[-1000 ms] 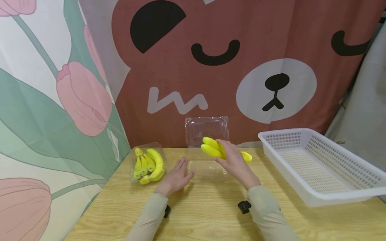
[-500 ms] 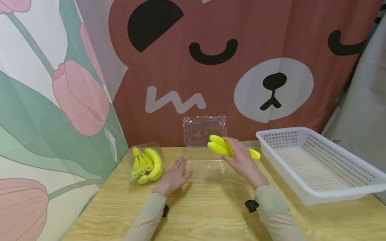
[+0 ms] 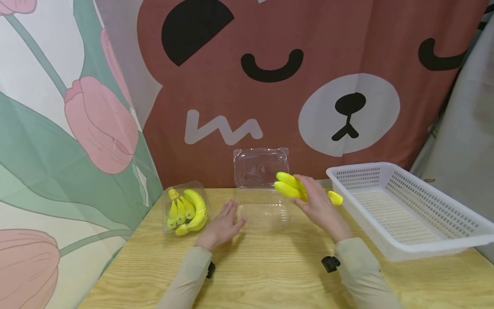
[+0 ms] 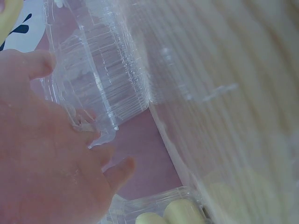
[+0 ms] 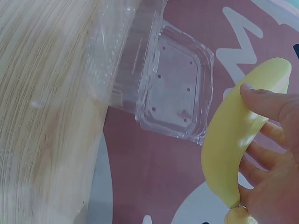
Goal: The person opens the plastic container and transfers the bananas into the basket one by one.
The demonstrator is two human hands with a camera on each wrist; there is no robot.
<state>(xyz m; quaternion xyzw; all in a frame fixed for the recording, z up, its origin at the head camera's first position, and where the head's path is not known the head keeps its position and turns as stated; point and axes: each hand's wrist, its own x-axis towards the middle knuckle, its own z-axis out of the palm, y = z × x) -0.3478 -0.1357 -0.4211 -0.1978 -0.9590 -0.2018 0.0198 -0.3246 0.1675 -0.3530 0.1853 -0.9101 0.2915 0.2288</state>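
Above the table, my right hand (image 3: 320, 208) grips a small bunch of yellow bananas (image 3: 290, 192). Two rounded tips point left, and the stem end sticks out on the right. In the right wrist view the thumb presses on one banana (image 5: 224, 144) while the fingers curl behind it. An open clear plastic clamshell box (image 3: 262, 216) stands to the left of the bananas, its lid (image 3: 260, 168) raised at the back. At its left side is my left hand (image 3: 221, 227), fingers straight; in the left wrist view its fingertips (image 4: 122, 170) lie close to the clear plastic (image 4: 88, 70).
A second clear box (image 3: 165, 214) with yellow bananas (image 3: 196, 210) inside stands left of my left hand. On the right is a white perforated basket (image 3: 397, 240). A printed bear curtain (image 3: 216, 163) hangs right behind the wooden table (image 3: 266, 270).
My right hand has moved to the right with the bananas, away from the clamshell and closer to the basket. The left hand has stayed beside the clamshell. The view has shifted slightly.
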